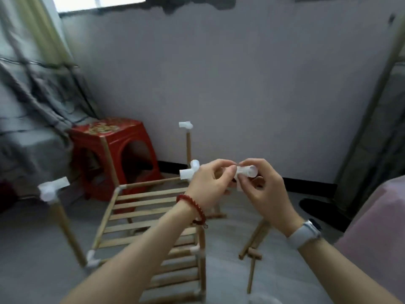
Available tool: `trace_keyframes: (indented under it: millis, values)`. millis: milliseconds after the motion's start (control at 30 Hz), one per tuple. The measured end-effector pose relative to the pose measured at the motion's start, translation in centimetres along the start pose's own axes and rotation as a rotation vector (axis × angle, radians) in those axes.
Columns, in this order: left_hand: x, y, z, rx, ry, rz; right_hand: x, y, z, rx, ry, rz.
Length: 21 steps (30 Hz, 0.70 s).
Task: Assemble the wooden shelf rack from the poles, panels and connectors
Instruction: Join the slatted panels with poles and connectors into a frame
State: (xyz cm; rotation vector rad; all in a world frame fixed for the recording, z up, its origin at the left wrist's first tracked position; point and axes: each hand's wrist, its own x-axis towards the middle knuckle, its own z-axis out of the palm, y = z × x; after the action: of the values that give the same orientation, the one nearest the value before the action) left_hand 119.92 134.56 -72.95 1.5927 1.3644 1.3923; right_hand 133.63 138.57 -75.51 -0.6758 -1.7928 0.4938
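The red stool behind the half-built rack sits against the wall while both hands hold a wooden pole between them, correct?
Not quite. The head view shows both hands, left hand and right hand, pinching a white plastic connector between their fingers, not a wooden pole. The red stool does sit behind the half-built rack near the wall.

Plain grey wall (252, 88) with dark skirting (306, 183) at its base. Grey floor (230, 242). Window (98, 3) at upper left admits daylight. Grey and pale green curtains (32, 62) hang left. Red plastic stool (114, 154) stands near the wall.
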Motion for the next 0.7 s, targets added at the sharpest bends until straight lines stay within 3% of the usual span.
trace_keyframes:
  millis: [133, 233, 300, 367, 433, 500, 567, 700]
  values:
    - [-2.5, 2.3, -8.6, 0.294, 0.136, 0.14, 1.8, -5.2, 4.9, 0.051, -0.126, -0.042]
    - [-4.5, 1.1, -15.6, 0.541, 0.338, 0.151, 2.4, -7.7, 9.4, 0.077, -0.213, -0.015]
    - [-5.8, -1.6, -20.2, 0.821, 0.482, 0.06, 2.3, -8.2, 12.3, 0.069, -0.258, 0.034]
    - [-7.4, -4.5, -24.1, 1.052, 0.481, -0.181, 2.0, -7.9, 14.8, 0.089, -0.305, 0.102]
    - [-8.7, -6.5, -26.6, 0.952, 0.413, -0.342, 1.7, -7.4, 16.9, 0.108, -0.331, 0.152]
    - [-9.4, -7.4, -27.7, 0.767, 0.41, -0.297, 1.5, -6.8, 18.2, 0.11, -0.339, 0.174]
    - [-10.0, -7.5, -28.3, 0.738, 0.397, -0.232, 1.2, -6.1, 19.1, 0.092, -0.353, 0.195]
    - [-10.9, -6.5, -28.7, 0.709, 0.208, -0.185, 1.5, -5.2, 18.9, 0.131, -0.347, 0.269]
